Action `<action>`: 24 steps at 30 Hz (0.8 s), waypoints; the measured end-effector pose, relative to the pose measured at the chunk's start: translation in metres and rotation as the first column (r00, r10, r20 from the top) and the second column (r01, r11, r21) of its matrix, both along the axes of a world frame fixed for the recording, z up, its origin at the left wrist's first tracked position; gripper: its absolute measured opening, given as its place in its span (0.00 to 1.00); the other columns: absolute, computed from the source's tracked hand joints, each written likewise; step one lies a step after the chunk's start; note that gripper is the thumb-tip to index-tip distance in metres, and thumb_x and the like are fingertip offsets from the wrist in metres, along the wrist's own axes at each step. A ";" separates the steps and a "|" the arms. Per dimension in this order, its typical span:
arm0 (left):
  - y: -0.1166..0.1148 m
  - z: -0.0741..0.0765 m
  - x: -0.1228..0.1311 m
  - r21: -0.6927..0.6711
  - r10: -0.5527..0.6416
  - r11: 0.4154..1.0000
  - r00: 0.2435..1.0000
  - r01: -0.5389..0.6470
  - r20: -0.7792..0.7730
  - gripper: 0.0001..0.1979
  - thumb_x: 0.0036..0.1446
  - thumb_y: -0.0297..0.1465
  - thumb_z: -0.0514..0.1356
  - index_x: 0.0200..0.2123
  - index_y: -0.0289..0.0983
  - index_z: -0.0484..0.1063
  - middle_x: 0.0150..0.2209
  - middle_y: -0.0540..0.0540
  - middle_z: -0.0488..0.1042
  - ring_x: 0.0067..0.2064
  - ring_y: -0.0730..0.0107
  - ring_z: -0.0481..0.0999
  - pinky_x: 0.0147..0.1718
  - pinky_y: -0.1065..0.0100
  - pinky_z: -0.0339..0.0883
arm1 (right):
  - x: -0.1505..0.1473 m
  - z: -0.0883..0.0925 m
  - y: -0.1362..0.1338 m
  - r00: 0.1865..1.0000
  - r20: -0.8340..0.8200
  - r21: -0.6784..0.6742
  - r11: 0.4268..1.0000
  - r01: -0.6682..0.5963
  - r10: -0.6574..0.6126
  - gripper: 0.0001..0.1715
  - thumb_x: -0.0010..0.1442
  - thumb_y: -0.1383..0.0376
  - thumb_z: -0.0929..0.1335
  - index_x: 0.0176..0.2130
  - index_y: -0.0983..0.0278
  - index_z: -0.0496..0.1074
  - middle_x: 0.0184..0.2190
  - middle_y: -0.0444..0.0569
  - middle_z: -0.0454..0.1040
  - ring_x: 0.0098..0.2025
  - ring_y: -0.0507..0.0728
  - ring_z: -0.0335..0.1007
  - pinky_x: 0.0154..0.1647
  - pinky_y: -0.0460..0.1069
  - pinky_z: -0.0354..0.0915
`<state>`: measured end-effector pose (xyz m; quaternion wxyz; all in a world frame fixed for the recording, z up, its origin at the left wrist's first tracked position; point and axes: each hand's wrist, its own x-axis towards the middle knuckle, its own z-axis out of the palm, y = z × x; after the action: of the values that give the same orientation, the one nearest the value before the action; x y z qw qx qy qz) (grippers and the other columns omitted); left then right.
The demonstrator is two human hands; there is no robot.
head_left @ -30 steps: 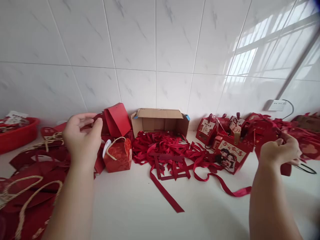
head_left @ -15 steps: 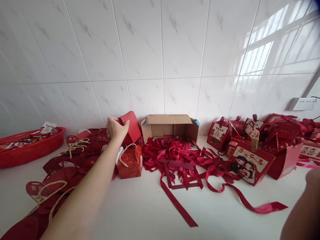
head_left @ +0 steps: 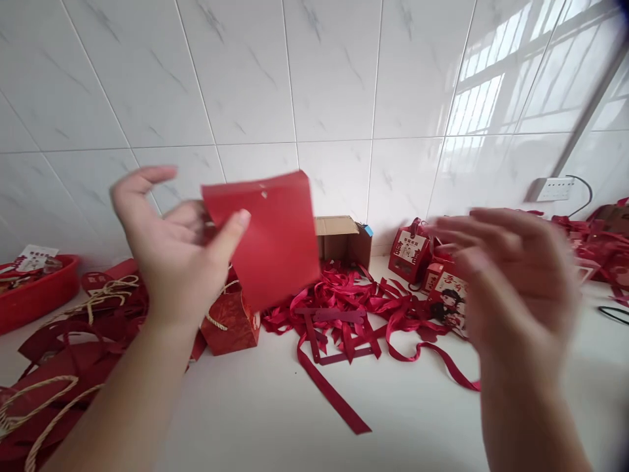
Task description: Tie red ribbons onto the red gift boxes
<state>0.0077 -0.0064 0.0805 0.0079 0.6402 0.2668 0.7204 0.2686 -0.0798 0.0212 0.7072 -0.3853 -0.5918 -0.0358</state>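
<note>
Between the thumb and fingers of my left hand (head_left: 179, 252) is a plain red gift box (head_left: 278, 242), raised above the counter with its broad side toward me. A small hole shows near its top edge. My right hand (head_left: 515, 282) is in the air on the right, blurred, its fingers apart and nothing in them. Below the raised box stands a patterned red box (head_left: 230, 324) with a rope handle. A heap of dark red ribbons (head_left: 339, 288) spreads in the middle, with flat maroon strips (head_left: 339, 316) lying on it.
Behind the ribbons lies an open cardboard box (head_left: 358, 246). Red bags with rope handles (head_left: 88, 354) crowd the left, near a red plastic basin (head_left: 42, 292). Finished-looking red boxes with printed labels (head_left: 410, 252) stand at the right. A power socket (head_left: 553, 189) is on the tiled wall.
My left hand has lifted the red gift box off the left pile and brought it nearer. My right hand has risen into view from the lower right. The view has turned slightly right.
</note>
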 end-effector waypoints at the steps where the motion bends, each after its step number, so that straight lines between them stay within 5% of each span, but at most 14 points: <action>1: -0.014 -0.009 0.007 -0.063 -0.040 0.997 0.999 0.039 -0.005 0.32 0.42 0.19 0.66 0.49 0.39 0.56 0.25 0.56 0.74 0.25 0.75 0.76 0.25 0.75 0.71 | -0.014 0.000 0.001 0.990 0.101 0.000 0.995 -0.101 0.100 0.28 0.60 0.62 0.67 0.58 0.52 0.60 0.54 0.50 0.67 0.56 0.60 0.65 0.53 0.58 0.66; 3: -0.037 -0.032 0.015 -0.192 -0.113 0.975 0.994 0.112 0.002 0.34 0.43 0.20 0.67 0.51 0.43 0.58 0.31 0.52 0.78 0.29 0.71 0.79 0.27 0.72 0.75 | -0.033 -0.002 0.006 0.920 0.308 -0.059 0.970 -0.237 0.244 0.30 0.56 0.64 0.70 0.57 0.55 0.62 0.56 0.51 0.65 0.58 0.61 0.62 0.54 0.56 0.66; 5: -0.052 -0.057 0.014 -0.314 -0.187 0.932 0.982 0.180 0.008 0.31 0.47 0.23 0.66 0.52 0.47 0.59 0.33 0.51 0.79 0.31 0.68 0.80 0.29 0.68 0.78 | -0.040 -0.006 0.011 0.850 0.436 -0.143 0.955 -0.259 0.295 0.21 0.59 0.67 0.68 0.52 0.57 0.67 0.54 0.51 0.66 0.57 0.59 0.63 0.52 0.53 0.66; 9: -0.060 -0.099 -0.006 -0.479 -0.173 0.860 0.983 0.178 0.056 0.29 0.50 0.30 0.66 0.54 0.51 0.61 0.33 0.51 0.80 0.33 0.65 0.80 0.32 0.66 0.79 | -0.047 -0.015 0.019 0.795 0.441 -0.332 0.899 -0.286 0.416 0.08 0.59 0.71 0.66 0.40 0.60 0.70 0.42 0.47 0.71 0.42 0.54 0.70 0.41 0.48 0.68; 14: -0.060 -0.132 -0.035 -0.616 -0.095 0.776 0.990 0.137 0.101 0.29 0.49 0.35 0.66 0.54 0.53 0.62 0.34 0.52 0.78 0.32 0.65 0.80 0.33 0.66 0.78 | -0.071 -0.029 0.023 0.685 0.526 -0.544 0.819 -0.185 0.504 0.04 0.59 0.69 0.66 0.37 0.61 0.69 0.37 0.44 0.73 0.35 0.52 0.70 0.31 0.45 0.62; 19: -0.052 -0.158 -0.066 -0.722 -0.170 0.670 0.982 0.173 0.078 0.22 0.49 0.38 0.65 0.50 0.53 0.68 0.35 0.51 0.77 0.31 0.64 0.79 0.29 0.69 0.77 | -0.096 -0.045 0.023 0.554 0.638 -0.607 0.792 -0.066 0.535 0.06 0.60 0.66 0.64 0.37 0.62 0.70 0.35 0.45 0.74 0.30 0.53 0.69 0.24 0.46 0.53; 21: -0.047 -0.167 -0.080 -0.708 -0.205 0.692 0.979 0.143 -0.003 0.16 0.49 0.38 0.64 0.44 0.51 0.73 0.33 0.49 0.77 0.32 0.61 0.79 0.29 0.67 0.76 | -0.104 -0.048 0.019 0.535 0.644 -0.611 0.788 -0.070 0.547 0.08 0.61 0.64 0.63 0.39 0.62 0.70 0.36 0.45 0.74 0.29 0.53 0.69 0.22 0.46 0.51; 24: -0.043 -0.179 -0.094 -0.600 -0.144 0.800 0.978 0.023 -0.154 0.06 0.50 0.39 0.62 0.34 0.50 0.75 0.32 0.48 0.75 0.34 0.60 0.78 0.30 0.66 0.76 | -0.114 -0.049 0.010 0.519 0.649 -0.618 0.783 -0.067 0.557 0.10 0.62 0.63 0.62 0.39 0.63 0.71 0.36 0.47 0.74 0.29 0.54 0.70 0.22 0.47 0.52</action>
<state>-0.0865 -0.0497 -0.0982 0.2141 0.6829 0.4498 0.5343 0.1550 -0.0702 -0.0278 0.2206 -0.3828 -0.8927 0.0890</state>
